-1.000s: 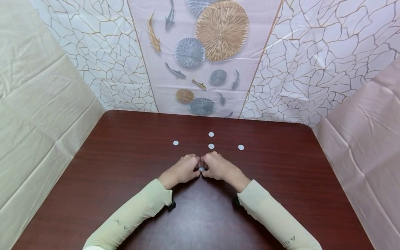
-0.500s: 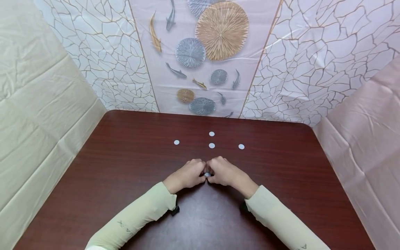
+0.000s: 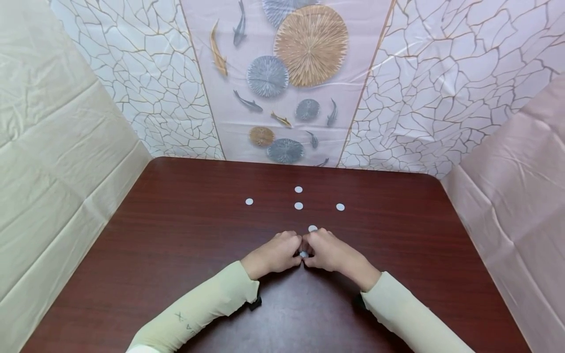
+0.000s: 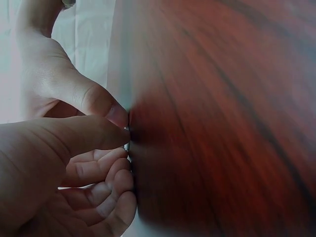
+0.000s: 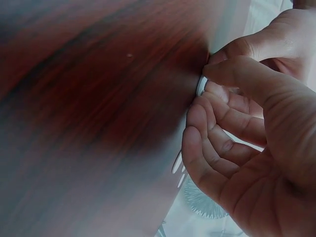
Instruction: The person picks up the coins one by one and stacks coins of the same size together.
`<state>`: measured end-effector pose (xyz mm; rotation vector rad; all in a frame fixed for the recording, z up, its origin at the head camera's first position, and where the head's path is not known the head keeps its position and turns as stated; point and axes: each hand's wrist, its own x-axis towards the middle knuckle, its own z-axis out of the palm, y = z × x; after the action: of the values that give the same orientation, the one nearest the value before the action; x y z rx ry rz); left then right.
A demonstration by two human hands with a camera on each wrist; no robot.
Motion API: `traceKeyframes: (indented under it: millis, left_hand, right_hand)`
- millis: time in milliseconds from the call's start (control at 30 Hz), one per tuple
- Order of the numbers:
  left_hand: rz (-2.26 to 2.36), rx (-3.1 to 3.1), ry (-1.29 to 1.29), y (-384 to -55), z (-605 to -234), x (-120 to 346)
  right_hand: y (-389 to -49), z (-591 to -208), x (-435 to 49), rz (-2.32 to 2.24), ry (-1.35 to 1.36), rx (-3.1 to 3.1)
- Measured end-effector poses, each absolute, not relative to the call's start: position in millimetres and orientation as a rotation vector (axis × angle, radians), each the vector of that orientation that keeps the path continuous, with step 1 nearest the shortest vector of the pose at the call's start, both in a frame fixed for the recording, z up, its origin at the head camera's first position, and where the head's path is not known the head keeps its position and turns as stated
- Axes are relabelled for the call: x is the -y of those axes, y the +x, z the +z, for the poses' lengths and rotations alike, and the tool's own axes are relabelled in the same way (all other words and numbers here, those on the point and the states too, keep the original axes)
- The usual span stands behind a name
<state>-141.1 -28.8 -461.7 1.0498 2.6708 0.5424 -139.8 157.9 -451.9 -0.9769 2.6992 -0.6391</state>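
A small white disc lies on the dark wood table, framed by both hands. My left hand and my right hand meet over it, fingers curled and thumbs bent inward. In the right wrist view, the rim of that disc shows between thumb and fingertips at the tabletop. Only a thin sliver of it appears beside the thumbs in the left wrist view. Another white disc sits just beyond the right hand's knuckles, partly covered by them.
Farther back on the table lie several white discs, including a left one, a far one and a right one. Patterned cloth hangs behind the table's back edge, with plain cloth at both sides.
Both hands have slid together to the right and toward me, the small white disc moving along between them. The disc beyond the right hand's knuckles has come into sight.
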Motion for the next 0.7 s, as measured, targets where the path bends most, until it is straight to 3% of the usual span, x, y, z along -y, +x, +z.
traceKeyframes:
  millis: [700]
  left_hand:
    - [0.569, -2.629, 1.038, -142, -457, 45]
  right_hand:
    - [-136, -455, -170, -0.618, -0.95, -2.731]
